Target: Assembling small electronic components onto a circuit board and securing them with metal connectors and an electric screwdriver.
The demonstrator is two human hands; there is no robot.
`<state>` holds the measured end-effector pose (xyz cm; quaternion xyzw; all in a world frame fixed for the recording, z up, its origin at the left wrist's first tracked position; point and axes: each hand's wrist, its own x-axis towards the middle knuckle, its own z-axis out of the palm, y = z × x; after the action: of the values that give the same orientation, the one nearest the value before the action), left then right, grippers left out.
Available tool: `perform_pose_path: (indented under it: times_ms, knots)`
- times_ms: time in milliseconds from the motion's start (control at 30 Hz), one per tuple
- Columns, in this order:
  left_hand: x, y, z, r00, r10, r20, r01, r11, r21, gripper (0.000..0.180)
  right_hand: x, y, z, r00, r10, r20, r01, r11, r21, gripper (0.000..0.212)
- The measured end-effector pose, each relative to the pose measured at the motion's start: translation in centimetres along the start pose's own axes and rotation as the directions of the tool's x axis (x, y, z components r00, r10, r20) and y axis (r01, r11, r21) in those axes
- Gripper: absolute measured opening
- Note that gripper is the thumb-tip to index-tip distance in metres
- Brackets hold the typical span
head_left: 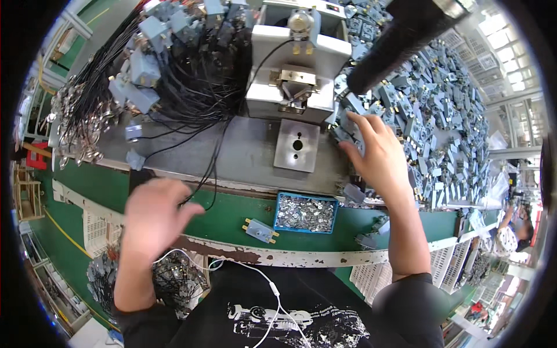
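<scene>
My right hand [382, 155] is at the near-left edge of a big heap of grey-blue plastic housings [429, 110]. Its thumb and fingers are closed around one grey-blue housing [351, 129]. My left hand [155, 211] is over the bench's front edge, smeared by motion, thumb sticking out to the right. Close to its thumb hang black cables [212, 174], which run back to a bundle with housings on their ends. Whether that hand holds anything is not visible. Between the hands stands a metal press fixture [296, 87], with a square steel plate [296, 145] before it.
A blue tray [278, 223] of small metal parts sits on the green front ledge. Left of it lies a single housing with brass-coloured tabs [260, 231]. A dark cylindrical arm [400, 46] reaches over the heap. A white cord [272, 287] hangs across my front.
</scene>
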<state>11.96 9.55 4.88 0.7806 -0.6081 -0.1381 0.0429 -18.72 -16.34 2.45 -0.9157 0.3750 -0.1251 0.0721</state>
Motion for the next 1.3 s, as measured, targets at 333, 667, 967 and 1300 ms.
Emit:
perform_pose_path:
  times_ms: [333,667,967,1300]
  knots:
    - [1.0,-1.0,1.5,0.986,0.079,0.149,-0.095,0.990,0.100,0.020,1.5,1.5,0.2,0.998,-0.047,0.031,0.045,0.997,0.056,0.042]
    - [1.2,-1.0,-3.5,0.976,0.074,0.207,-0.048,0.991,-0.126,0.015,-0.2,2.4,0.3,0.964,0.147,-0.221,-0.097,0.970,0.221,0.035]
    - [3.2,0.8,-2.2,0.807,0.555,0.203,-0.167,0.544,-0.823,0.019,-6.1,0.7,-0.3,0.917,0.397,-0.045,-0.039,0.202,0.979,0.032]
    - [7.0,7.5,1.7,0.652,0.758,-0.001,-0.721,0.619,-0.313,0.015,2.5,-5.0,-1.4,0.938,-0.273,0.213,0.140,0.861,0.490,0.032]
